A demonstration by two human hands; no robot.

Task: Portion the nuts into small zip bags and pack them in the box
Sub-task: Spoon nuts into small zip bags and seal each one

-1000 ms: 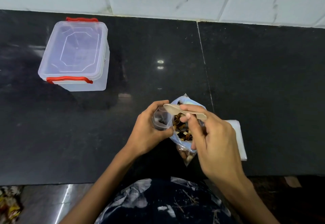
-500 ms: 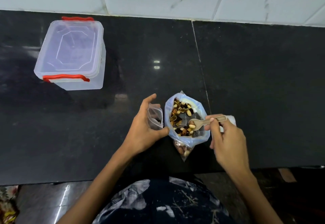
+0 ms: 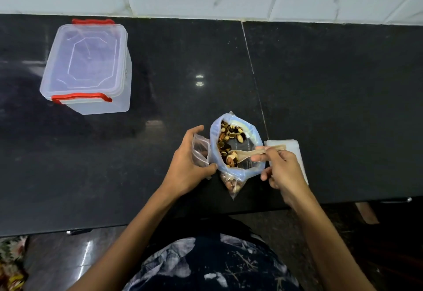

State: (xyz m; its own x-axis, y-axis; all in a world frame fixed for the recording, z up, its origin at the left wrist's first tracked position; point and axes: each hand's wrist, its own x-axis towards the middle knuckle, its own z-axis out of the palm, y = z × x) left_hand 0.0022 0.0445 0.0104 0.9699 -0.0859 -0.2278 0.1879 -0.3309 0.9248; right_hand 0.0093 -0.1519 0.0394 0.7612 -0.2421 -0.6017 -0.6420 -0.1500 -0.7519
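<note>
A large clear bag of mixed nuts (image 3: 248, 151) stands open near the counter's front edge. My right hand (image 3: 282, 171) grips a wooden spoon (image 3: 256, 152) by its handle, and the bowl of the spoon lies inside the bag among the nuts. To the left of the bag, my left hand (image 3: 185, 167) holds a small zip bag (image 3: 200, 151) upright with its mouth open; a few dark pieces show inside it. A clear plastic box (image 3: 88, 68) with red clips and its lid on sits at the far left of the counter.
A stack of small white zip bags (image 3: 290, 151) lies flat just right of the nut bag, partly under my right hand. The black stone counter (image 3: 332, 96) meets a white tiled wall at the back. Its front edge runs just below my wrists.
My right hand drew back to the right of the nut bag and lowered the spoon into the nuts. The left hand kept the small bag beside it.
</note>
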